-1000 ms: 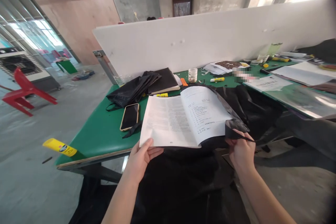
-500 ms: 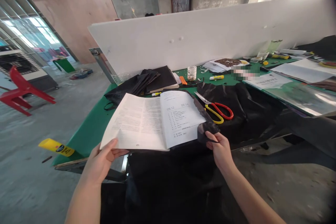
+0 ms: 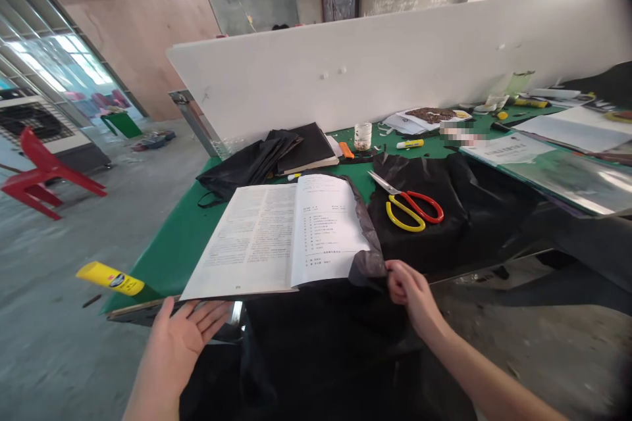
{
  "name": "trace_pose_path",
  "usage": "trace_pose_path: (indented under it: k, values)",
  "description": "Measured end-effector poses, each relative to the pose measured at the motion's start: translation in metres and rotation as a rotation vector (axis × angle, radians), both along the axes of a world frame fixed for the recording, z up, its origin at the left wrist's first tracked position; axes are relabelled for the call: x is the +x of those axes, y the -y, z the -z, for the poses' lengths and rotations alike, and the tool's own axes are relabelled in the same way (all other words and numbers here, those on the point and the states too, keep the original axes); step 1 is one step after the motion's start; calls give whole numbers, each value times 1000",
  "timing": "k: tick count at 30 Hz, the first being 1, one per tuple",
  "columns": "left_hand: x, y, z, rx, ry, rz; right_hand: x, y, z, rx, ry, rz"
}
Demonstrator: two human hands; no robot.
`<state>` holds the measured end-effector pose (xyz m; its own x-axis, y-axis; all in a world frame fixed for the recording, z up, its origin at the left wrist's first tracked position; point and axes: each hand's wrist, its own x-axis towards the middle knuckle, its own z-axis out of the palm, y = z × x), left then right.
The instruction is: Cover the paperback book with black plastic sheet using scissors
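Note:
An open book (image 3: 247,237) with printed pages lies at the front edge of the green table. Black covering sheet (image 3: 368,223) is folded over the right margin of its right-hand page. My right hand (image 3: 412,289) pinches the black sheet at the book's lower right corner. Palm up, my left hand (image 3: 190,332) is open with fingers spread just below the lower left edge; the fingertips reach that edge, and I cannot tell whether they touch it. Scissors (image 3: 407,200) with one red and one yellow handle lie to the right, on more black sheet (image 3: 454,223).
A yellow glue tube (image 3: 111,278) stands out at the table's (image 3: 170,263) left corner. Behind the book are a black-covered book (image 3: 309,148), folded black pieces (image 3: 257,158), an orange cutter (image 3: 346,150), a plastic cup (image 3: 363,136) and a glue stick (image 3: 409,144). A white board (image 3: 395,72) rises behind.
The book has gone down onto the table's edge and slightly left. My left hand has let go of its lower left corner and opened. My right hand has moved slightly down, still pinching the black sheet.

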<state>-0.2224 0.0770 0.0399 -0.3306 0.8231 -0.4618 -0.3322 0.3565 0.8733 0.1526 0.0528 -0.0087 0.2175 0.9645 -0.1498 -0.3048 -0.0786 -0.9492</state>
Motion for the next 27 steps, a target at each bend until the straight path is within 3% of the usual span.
trace_pose_path:
  k: [2, 3, 7, 8, 9, 10, 12, 14, 17, 20, 27]
  values:
    - [0, 16, 7, 14, -97, 36, 31, 3, -6, 32, 94, 91]
    - [1, 24, 10, 18, -211, 33, 48, 2, -12, 74, 252, 171]
    - [26, 52, 12, 69, -945, -13, 106, -18, -50, 151, 920, 339]
    - [39, 56, 9, 152, -1103, 3, 115, -27, -60, 140, 1114, 344]
    - [54, 57, 5, 316, -1230, -18, 121, -37, -68, 136, 1294, 328]
    - [72, 57, 0, 524, -1320, 43, 124, -47, -75, 138, 1439, 283]
    - [110, 53, -9, 945, -1373, 199, 123, -67, -85, 98, 1682, 157]
    - [148, 47, -16, 1117, -1402, 364, 117, -84, -88, -20, 1861, 41]
    - [192, 39, -19, 1104, -1514, 501, 107, -101, -87, -177, 1955, -46]
    - [213, 31, -18, 971, -1549, 525, 104, -115, -85, -265, 1923, -89]
    - [206, 18, -24, 981, -1334, 427, 112, -135, -85, -332, 1832, -123]
